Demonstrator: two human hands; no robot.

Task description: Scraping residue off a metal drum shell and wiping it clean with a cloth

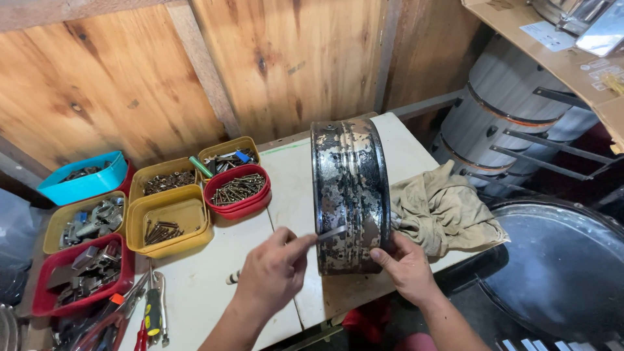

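Item: worn, round black metal drum shell with flaking paint and pale patches (350,188), stood on edge on the white-topped workbench (214,273), near its front edge, rim facing the wearer. Right hand (408,268): spread against the shell's lower right side, thumb to the front, bracing it upright. Left hand (273,273): pinched on a thin, flat grey metal strip or blade (333,233), whose tip touches the shell's left face about two-thirds of the way down. Handling note: the work seems to be scraping or probing the flaked surface; the shell would likely roll unless the bracing hand presses down as well as inward, and the strip is best kept at a shallow angle, worked in short strokes away from the fingers. Adjacent: crumpled beige cloth (442,208), touching the shell's right side; yellow, red and blue plastic trays of screws and fittings (169,224), at left; pliers with yellow-and-black grips (153,312), at the bench's near left.
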